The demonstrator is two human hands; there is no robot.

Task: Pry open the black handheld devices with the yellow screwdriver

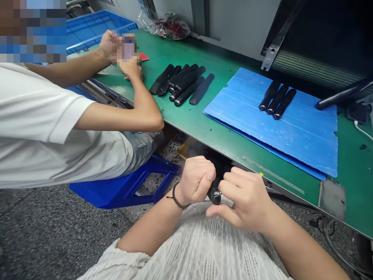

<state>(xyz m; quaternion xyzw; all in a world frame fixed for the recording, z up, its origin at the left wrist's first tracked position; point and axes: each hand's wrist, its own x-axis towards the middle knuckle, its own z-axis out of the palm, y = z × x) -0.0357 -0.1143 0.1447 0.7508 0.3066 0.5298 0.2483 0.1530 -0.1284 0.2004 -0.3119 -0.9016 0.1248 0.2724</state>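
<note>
Close to my body, below the table edge, my left hand (196, 177) is closed round a black plastic handle (215, 195). The handle's rounded, shiny end sticks out of the fist, pointing toward me. My right hand (244, 196) is beside that end, its fingers curled and its thumb held apart underneath. Something thin seems to reach from the curled fingers to the handle's end, and a small yellow tip (261, 174) shows behind the knuckles. What the right hand grips is mostly hidden. Three similar black handles (281, 100) lie side by side on a blue plastic sheet (233, 105).
Several more black handles (186, 81) lie loosely on the green table (204, 120). A co-worker (122, 112) sits at left, hands raised. A blue crate (99, 27) stands behind them. At right are a dark phone-like device (357, 112) with a white cable and a grey pad (332, 199).
</note>
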